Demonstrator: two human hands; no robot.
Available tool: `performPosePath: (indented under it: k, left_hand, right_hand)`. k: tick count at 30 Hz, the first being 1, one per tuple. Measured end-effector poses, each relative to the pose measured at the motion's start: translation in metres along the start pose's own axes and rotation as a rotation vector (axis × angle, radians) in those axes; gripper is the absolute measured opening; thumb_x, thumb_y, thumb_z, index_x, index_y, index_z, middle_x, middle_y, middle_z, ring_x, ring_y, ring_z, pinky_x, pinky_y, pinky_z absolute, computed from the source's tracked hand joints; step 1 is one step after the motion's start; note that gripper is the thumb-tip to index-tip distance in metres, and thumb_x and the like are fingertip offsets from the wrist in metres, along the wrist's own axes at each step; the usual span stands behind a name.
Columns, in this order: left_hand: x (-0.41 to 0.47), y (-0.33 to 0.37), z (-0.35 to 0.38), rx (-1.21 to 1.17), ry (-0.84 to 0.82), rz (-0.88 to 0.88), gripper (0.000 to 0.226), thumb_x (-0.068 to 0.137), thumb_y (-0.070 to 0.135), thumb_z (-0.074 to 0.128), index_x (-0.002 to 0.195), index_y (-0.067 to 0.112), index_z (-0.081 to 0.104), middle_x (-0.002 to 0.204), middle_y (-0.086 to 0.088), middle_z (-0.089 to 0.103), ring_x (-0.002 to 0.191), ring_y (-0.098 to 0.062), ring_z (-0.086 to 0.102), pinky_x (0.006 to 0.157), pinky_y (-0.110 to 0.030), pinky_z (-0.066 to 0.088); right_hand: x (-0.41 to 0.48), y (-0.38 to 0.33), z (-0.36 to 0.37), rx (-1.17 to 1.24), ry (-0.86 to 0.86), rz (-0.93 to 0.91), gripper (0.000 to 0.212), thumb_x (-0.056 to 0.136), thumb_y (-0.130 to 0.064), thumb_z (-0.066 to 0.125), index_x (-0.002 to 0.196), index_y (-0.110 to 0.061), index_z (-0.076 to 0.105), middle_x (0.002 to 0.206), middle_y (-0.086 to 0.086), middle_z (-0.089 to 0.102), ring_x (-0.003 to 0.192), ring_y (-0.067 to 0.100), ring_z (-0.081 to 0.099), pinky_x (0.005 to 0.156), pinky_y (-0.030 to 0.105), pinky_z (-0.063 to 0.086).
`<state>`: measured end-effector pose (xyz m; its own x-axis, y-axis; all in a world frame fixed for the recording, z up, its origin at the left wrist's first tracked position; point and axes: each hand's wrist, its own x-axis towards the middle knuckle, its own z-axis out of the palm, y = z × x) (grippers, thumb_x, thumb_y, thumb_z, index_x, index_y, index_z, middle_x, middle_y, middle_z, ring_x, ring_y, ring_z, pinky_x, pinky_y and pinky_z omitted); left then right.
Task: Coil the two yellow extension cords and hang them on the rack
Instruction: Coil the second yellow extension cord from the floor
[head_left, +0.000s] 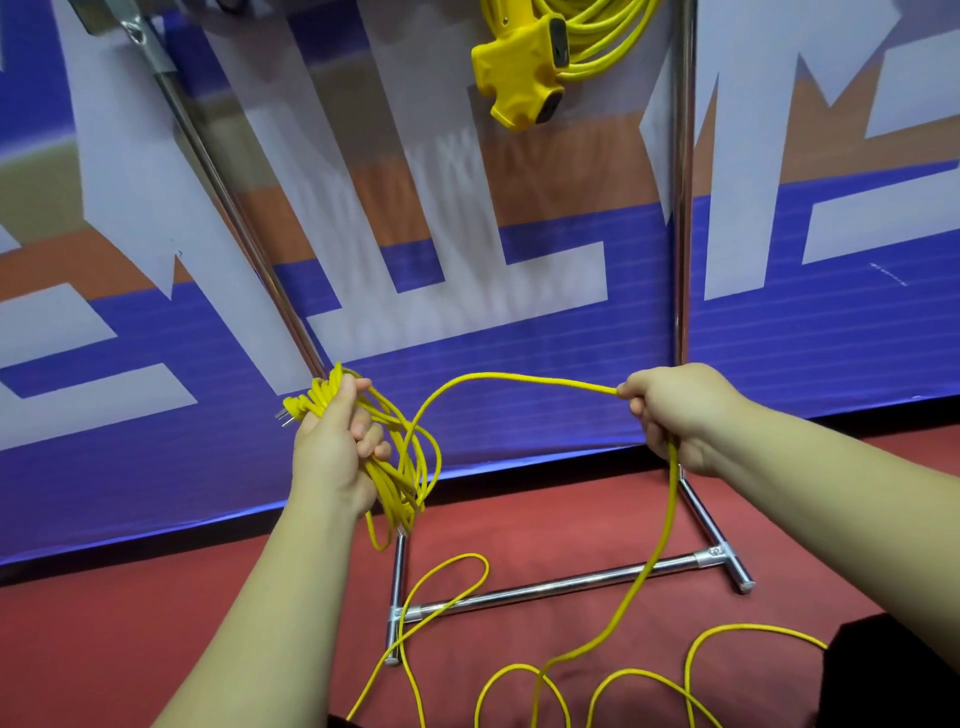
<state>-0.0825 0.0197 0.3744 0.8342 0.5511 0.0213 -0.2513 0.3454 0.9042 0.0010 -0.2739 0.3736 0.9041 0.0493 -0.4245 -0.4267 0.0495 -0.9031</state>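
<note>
My left hand (335, 441) grips a bundle of coiled loops of a yellow extension cord (405, 467); the cord's pronged plug (293, 408) sticks out to the left of the fist. From the bundle a strand arcs right to my right hand (675, 410), which grips it. Below that hand the cord (660, 551) drops to the red floor and lies there in loose curves. A second yellow cord (597, 36), coiled, hangs at the top of the chrome rack (683, 208), its three-way socket block (519, 67) dangling below.
The rack's chrome base bar (545, 587) and feet lie on the red floor (156, 623) just ahead of me. A blue, white and orange banner (519, 260) stands behind the rack. A dark shape (893, 675) sits at the lower right.
</note>
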Motion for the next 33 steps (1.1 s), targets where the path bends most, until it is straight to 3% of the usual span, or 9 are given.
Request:
performPosePath:
  k: [6, 12, 17, 21, 28, 31, 33]
  left_hand:
    - [-0.024, 0.0, 0.013, 0.043, -0.293, -0.14, 0.024, 0.095, 0.033, 0.052, 0.091, 0.015, 0.066, 0.045, 0.007, 0.027, 0.032, -0.003, 0.024, 0.036, -0.017, 0.027]
    - [-0.048, -0.017, 0.037, 0.114, -0.445, -0.29, 0.03, 0.091, 0.038, 0.054, 0.094, 0.013, 0.07, 0.046, 0.004, 0.027, 0.032, -0.004, 0.024, 0.041, -0.018, 0.021]
    - [-0.059, -0.032, 0.055, 0.161, -0.444, -0.365, 0.048, 0.088, 0.048, 0.053, 0.111, 0.009, 0.067, 0.048, 0.002, 0.03, 0.032, -0.007, 0.027, 0.037, -0.021, 0.03]
    - [-0.061, -0.037, 0.063, 0.122, -0.426, -0.411, 0.055, 0.093, 0.054, 0.046, 0.116, 0.009, 0.068, 0.048, 0.001, 0.031, 0.033, -0.008, 0.028, 0.038, -0.022, 0.03]
    - [-0.061, -0.041, 0.069, 0.017, -0.385, -0.438, 0.07, 0.093, 0.069, 0.036, 0.104, 0.01, 0.073, 0.05, -0.003, 0.036, 0.034, -0.011, 0.032, 0.04, -0.023, 0.032]
    - [-0.059, -0.041, 0.069, -0.032, -0.383, -0.426, 0.068, 0.089, 0.071, 0.039, 0.094, 0.011, 0.069, 0.056, -0.005, 0.038, 0.036, -0.012, 0.036, 0.041, -0.023, 0.035]
    - [-0.057, -0.042, 0.068, -0.036, -0.351, -0.406, 0.063, 0.088, 0.068, 0.045, 0.098, 0.011, 0.072, 0.055, -0.004, 0.043, 0.04, -0.014, 0.039, 0.043, -0.023, 0.038]
  right_hand:
    - [-0.001, -0.001, 0.004, 0.065, -0.026, 0.012, 0.007, 0.094, -0.012, 0.062, 0.093, -0.005, 0.064, 0.062, 0.004, 0.055, 0.047, 0.01, 0.042, 0.04, 0.017, 0.037]
    - [-0.012, -0.005, 0.014, 0.107, -0.151, -0.112, 0.014, 0.095, -0.012, 0.058, 0.101, -0.006, 0.068, 0.069, 0.005, 0.061, 0.052, 0.009, 0.045, 0.049, 0.022, 0.041]
    - [-0.03, -0.003, 0.022, -0.011, -0.32, -0.304, 0.024, 0.093, -0.001, 0.051, 0.1, -0.009, 0.072, 0.076, 0.006, 0.068, 0.059, 0.011, 0.05, 0.055, 0.024, 0.044]
    - [-0.04, -0.001, 0.022, -0.119, -0.389, -0.419, 0.024, 0.094, 0.0, 0.054, 0.097, -0.014, 0.074, 0.075, 0.002, 0.068, 0.056, 0.007, 0.051, 0.053, 0.019, 0.046]
    - [-0.049, 0.0, 0.023, -0.256, -0.527, -0.542, 0.025, 0.094, -0.003, 0.057, 0.105, -0.015, 0.076, 0.074, -0.004, 0.069, 0.06, 0.008, 0.051, 0.059, 0.021, 0.044]
    - [-0.055, 0.002, 0.021, -0.322, -0.599, -0.561, 0.027, 0.096, -0.003, 0.057, 0.112, -0.015, 0.075, 0.073, -0.006, 0.069, 0.058, 0.003, 0.053, 0.059, 0.016, 0.044]
    - [-0.058, 0.003, 0.021, -0.314, -0.643, -0.541, 0.026, 0.097, -0.001, 0.057, 0.113, -0.011, 0.074, 0.07, -0.008, 0.07, 0.056, -0.002, 0.056, 0.059, 0.015, 0.045]
